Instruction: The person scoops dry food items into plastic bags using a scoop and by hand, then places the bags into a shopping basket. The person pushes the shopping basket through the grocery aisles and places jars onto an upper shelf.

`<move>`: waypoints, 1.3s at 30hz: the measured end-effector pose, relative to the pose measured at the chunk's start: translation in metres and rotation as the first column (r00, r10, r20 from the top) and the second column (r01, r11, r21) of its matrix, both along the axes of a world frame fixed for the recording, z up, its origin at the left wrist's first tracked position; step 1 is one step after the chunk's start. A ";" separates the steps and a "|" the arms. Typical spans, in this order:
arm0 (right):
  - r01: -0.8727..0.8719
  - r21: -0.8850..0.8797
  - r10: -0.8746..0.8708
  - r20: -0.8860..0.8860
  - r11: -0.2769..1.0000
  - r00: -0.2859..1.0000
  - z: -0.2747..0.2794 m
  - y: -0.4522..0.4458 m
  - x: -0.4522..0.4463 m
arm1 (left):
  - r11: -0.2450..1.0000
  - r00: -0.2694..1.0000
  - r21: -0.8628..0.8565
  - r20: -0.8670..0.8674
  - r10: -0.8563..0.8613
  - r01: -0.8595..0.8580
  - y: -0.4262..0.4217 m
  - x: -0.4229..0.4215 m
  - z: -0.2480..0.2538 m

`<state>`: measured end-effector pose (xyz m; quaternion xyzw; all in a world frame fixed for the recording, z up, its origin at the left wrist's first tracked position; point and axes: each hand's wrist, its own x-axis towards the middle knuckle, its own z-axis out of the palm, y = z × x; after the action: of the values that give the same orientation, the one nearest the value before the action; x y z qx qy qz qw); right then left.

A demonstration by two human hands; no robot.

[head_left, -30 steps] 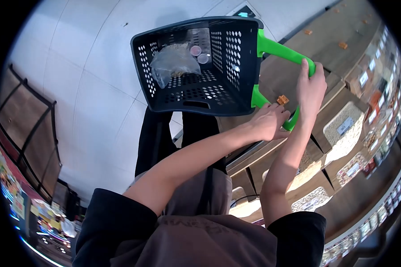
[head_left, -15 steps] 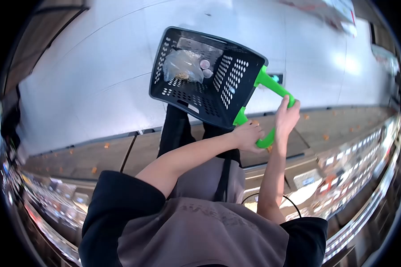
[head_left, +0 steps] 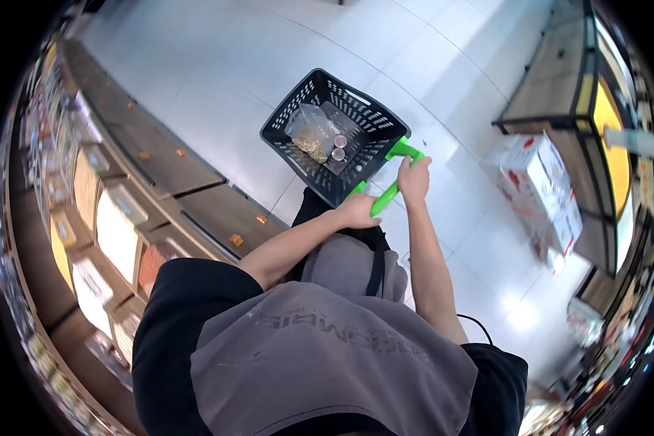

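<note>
A black shopping basket (head_left: 280, 134) with perforated sides is in front of my body, its green handle (head_left: 386, 198) turned towards me. My left hand (head_left: 359, 211) is closed around the near part of that handle. Farther right, my right hand (head_left: 414, 179) grips it near the bend. Inside the basket lies a clear plastic bag (head_left: 311, 129) with small yellowish-brown pieces in it; their kind is unclear. Beside the bag are two small round containers, one upper (head_left: 340, 141) and one lower (head_left: 338, 154).
On the left runs a wooden display shelf (head_left: 116, 218) with bins of goods and a low ledge (head_left: 196, 200). White cartons (head_left: 534, 189) stand at the right, by another wooden display stand (head_left: 552, 102). Pale tiled floor (head_left: 443, 87) stretches between them.
My view has turned: the shelf that ran across beneath me is now on the left, and cartons show at the right. The basket appears farther from me. Both hands still hold its handle.
</note>
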<state>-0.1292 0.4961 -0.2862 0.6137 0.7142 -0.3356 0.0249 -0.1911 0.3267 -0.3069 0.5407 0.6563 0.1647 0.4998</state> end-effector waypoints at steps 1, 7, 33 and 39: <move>-0.083 0.008 0.082 0.057 0.997 0.995 0.007 0.003 0.000 | 0.966 0.960 -0.019 0.108 0.258 -0.257 0.000 0.007 0.014; -0.445 0.026 0.435 0.167 0.895 0.885 0.038 0.019 -0.022 | 0.677 0.681 -0.079 -0.041 0.731 -0.732 0.020 0.035 0.040; -0.857 -0.068 0.847 0.132 -0.511 -0.516 0.045 -0.072 -0.341 | 0.491 0.489 0.073 -0.043 0.871 -0.868 -0.125 -0.216 0.057; -0.781 -0.025 0.781 -0.007 -0.624 -0.624 0.053 -0.092 -0.400 | 0.386 0.394 -0.092 -0.332 0.857 -0.918 -0.115 -0.268 0.094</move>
<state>-0.5294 0.4045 -0.2333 -0.3745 0.8595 -0.1234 0.3252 -0.4588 0.2121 -0.2129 0.0460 0.9114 0.2562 0.3187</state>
